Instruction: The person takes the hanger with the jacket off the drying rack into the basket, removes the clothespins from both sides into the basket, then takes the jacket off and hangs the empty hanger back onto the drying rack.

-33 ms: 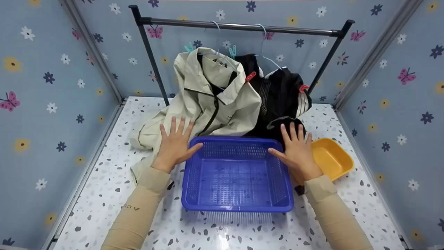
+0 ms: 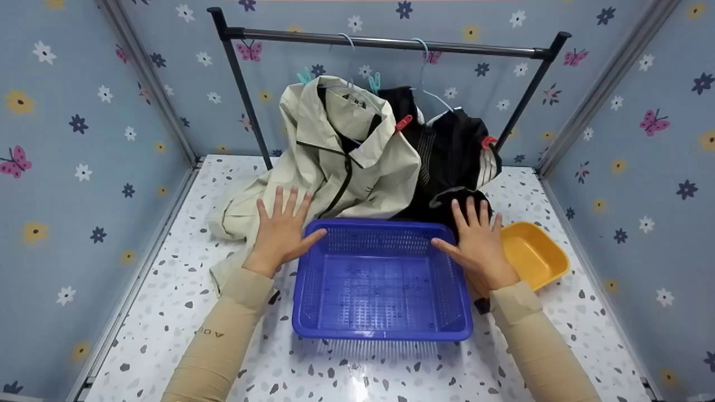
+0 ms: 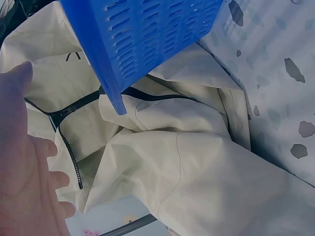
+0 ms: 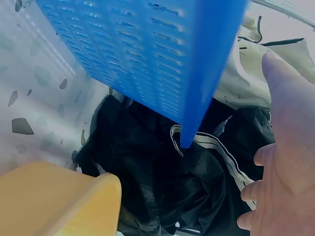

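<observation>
A blue plastic basket (image 2: pixel 380 290) with slotted walls stands on the speckled table, nothing inside it. At its left rim my left hand (image 2: pixel 282 237) is spread, palm down, its thumb overlapping the rim. My right hand (image 2: pixel 477 245) lies likewise spread at the right rim, thumb over the corner. Neither hand grips anything. Behind the basket a beige zip jacket (image 2: pixel 313 167) hangs from a hanger, its lower part spread on the table. Beside it a black garment (image 2: pixel 452 151) with white stripes hangs on another hanger; in the right wrist view its dark cloth (image 4: pixel 162 172) bunches below the basket.
A yellow bin (image 2: pixel 533 257) stands right of my right hand. The clothes rail (image 2: pixel 380 43) spans the back. Red clips (image 2: pixel 403 123) and teal clips (image 2: pixel 375 83) are at the garments. Patterned walls (image 2: pixel 72 223) enclose the table (image 2: pixel 179 335) at the back and sides.
</observation>
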A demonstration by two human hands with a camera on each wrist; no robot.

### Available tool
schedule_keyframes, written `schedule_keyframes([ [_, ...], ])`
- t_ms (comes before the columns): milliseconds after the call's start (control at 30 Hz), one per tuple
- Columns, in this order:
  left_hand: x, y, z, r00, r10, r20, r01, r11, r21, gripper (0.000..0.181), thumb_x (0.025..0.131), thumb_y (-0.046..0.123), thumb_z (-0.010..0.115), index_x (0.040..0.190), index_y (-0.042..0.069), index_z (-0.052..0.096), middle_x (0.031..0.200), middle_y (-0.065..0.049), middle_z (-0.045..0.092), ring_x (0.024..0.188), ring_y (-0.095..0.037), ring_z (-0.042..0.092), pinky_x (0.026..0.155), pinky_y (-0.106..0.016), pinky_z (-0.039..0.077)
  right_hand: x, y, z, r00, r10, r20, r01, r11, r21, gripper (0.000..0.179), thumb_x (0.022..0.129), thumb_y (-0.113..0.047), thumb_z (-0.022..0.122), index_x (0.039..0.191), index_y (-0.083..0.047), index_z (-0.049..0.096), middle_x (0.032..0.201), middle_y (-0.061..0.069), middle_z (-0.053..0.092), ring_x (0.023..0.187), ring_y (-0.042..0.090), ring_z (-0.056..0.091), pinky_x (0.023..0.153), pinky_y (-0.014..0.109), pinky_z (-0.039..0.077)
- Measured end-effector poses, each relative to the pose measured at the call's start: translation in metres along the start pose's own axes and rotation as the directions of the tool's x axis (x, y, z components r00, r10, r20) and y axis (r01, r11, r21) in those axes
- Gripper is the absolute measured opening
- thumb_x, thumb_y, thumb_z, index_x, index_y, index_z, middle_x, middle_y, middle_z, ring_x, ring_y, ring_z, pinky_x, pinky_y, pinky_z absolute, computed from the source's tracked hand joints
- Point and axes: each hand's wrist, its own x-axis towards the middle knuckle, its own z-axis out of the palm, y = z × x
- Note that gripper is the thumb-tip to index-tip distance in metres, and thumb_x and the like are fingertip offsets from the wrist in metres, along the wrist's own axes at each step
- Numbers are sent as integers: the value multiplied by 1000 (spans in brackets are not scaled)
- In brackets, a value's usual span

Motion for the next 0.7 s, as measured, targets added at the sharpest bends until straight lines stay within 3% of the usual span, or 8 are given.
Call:
schedule_keyframes([
  [400,0,-1,-2,1000,-3,10,3,1000,12,97,108,72,54,180,12,27,188,-24,20,175,-55,9,132,-90,8,-3,3,-5,1000,-2,-3,2,1000,24,110,105,-73,61,182,-12,11,188,30,5,174,60,2,135,86,0],
  [700,0,-3,-4,1000,2,2,-2,1000,9,98,109,71,55,180,12,25,188,-25,20,175,-56,11,132,-90,8,-2,3,-8,1000,-11,-10,11,1000,4,110,105,-73,62,182,-12,13,188,30,10,173,61,7,135,86,7],
])
